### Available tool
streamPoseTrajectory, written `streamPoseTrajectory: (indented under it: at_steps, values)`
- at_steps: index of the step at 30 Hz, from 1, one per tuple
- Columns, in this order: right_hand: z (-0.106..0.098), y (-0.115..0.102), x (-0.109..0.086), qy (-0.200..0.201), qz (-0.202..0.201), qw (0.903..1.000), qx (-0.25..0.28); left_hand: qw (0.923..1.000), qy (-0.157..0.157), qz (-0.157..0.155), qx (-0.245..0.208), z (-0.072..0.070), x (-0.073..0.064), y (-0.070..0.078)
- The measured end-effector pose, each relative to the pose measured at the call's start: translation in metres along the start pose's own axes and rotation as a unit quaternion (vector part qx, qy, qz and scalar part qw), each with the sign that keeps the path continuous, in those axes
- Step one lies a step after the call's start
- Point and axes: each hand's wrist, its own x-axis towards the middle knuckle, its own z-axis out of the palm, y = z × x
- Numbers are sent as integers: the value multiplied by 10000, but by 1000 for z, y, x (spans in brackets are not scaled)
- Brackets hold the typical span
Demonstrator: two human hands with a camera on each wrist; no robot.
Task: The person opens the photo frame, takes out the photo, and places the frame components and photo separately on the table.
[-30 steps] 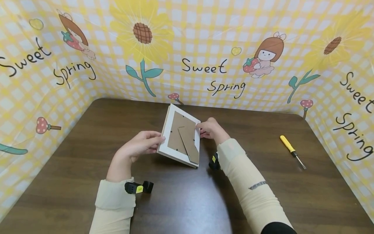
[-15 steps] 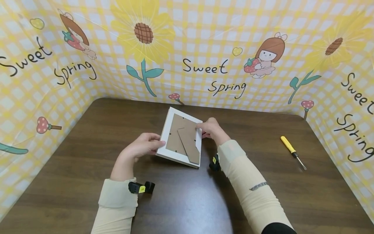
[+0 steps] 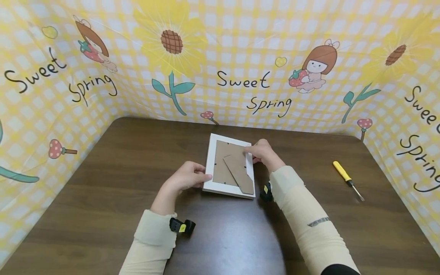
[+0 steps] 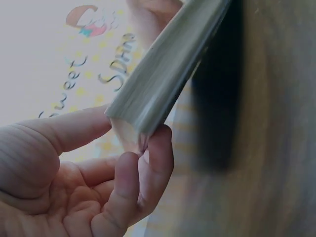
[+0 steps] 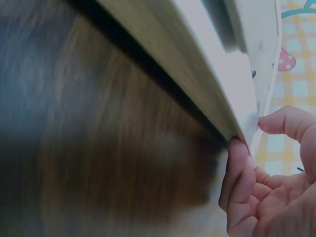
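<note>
A white picture frame (image 3: 209,162) shows its brown backing board (image 3: 223,172) upward, with a slanted brown easel stand (image 3: 238,173) and small dark tabs. My left hand (image 3: 187,175) pinches its left edge, thumb on the back and fingers beneath. On the opposite side, my right hand (image 3: 264,153) grips the right edge near the upper corner. In the left wrist view the frame's side (image 4: 163,69) sits between the thumb and curled fingers. The right wrist view has the frame's edge (image 5: 197,94) above the table, pinched near its corner. Its front face is hidden.
A screwdriver (image 3: 341,170) with a yellow handle lies on the dark wooden table (image 3: 113,183) to the right. Yellow checked cloth (image 3: 233,46) with printed flowers and lettering stands around the back and sides.
The picture frame has shifted right in the head view and turned to lie flatter, its back facing up more. Both hands have moved right with it, still holding its sides.
</note>
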Motion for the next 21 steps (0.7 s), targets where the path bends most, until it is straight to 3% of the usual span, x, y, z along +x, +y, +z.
streamPoseTrajectory:
  at_steps: [6, 17, 21]
  values:
    - [-13, 6, -2, 65, -197, 9995, -233, 10000, 54, -27, 28, 14, 7, 0]
    - [-20, 12, -1, 5, -220, 9988, -438, 9999, 120, -44, 82, 27, 12, -3]
    - [-22, 12, -1, -24, -256, 9986, -461, 9985, 324, -26, 437, 31, 13, -1]
